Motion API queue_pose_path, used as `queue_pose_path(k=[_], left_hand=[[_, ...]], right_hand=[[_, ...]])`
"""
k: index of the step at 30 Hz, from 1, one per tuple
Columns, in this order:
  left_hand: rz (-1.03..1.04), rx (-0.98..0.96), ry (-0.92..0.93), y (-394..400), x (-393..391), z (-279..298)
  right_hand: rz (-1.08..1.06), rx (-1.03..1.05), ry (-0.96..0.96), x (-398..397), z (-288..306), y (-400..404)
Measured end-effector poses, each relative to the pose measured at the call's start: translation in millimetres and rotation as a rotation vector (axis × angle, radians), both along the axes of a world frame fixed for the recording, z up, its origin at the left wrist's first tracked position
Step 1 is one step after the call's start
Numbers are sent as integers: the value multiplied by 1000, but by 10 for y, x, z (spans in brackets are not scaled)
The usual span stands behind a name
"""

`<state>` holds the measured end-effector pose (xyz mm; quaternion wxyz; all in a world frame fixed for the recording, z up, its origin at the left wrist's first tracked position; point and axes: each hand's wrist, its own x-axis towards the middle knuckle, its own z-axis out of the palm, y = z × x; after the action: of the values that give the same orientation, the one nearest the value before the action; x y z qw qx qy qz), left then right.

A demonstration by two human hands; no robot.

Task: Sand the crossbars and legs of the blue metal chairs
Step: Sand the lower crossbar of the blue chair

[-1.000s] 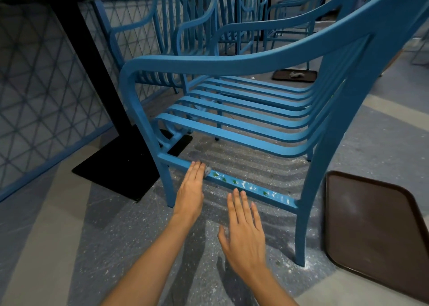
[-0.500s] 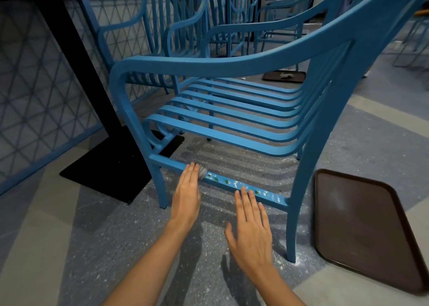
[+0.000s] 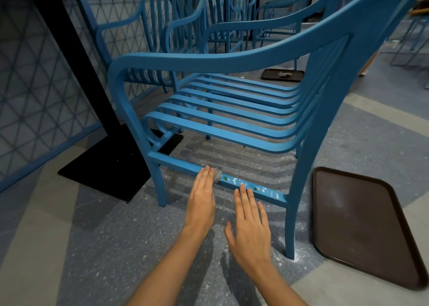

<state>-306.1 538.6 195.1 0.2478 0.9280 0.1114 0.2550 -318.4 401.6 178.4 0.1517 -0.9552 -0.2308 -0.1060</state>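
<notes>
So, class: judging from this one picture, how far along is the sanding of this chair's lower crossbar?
Done, it seems: pale scuffed patches on the crossbar right of the left hand, with dust round the rear leg. In hand: straight left fingers press a grey sanding pad on the bar; the right hand hovers open. Left: the smooth stretch toward the front leg.

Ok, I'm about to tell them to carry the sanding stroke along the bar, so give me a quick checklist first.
1. Sanding pad under left hand fingers: ok, pressed flat on the crossbar.
2. Pad's wear: cannot tell, mostly covered.
3. Chipped spots ahead of the pad: not ok, pale and green flecks remain.
4. Right hand out of the stroke's path: not ok, fingertips reach the crossbar.
5. Chair leg planted: ok, on the floor.
6. Brown tray clear of the leg: ok, beside it.
</notes>
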Motion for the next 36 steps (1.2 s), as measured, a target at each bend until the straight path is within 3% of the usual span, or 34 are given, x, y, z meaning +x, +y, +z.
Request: queue_pose_path(k=[13, 20, 25, 29, 36], left_hand=[[71, 24, 23, 186, 106, 145], [19, -135, -48, 96, 52, 124], [-54, -197, -13, 310, 60, 278], [-94, -288, 61, 469, 37, 419], [-39, -332, 66, 444, 73, 485]], right_hand=[[30, 23, 36, 27, 40, -39], [-65, 156, -23, 62, 213, 205], [138, 214, -17, 179, 425, 580], [263, 193, 35, 258, 472, 766], [152, 50, 72, 309, 401, 1027]])
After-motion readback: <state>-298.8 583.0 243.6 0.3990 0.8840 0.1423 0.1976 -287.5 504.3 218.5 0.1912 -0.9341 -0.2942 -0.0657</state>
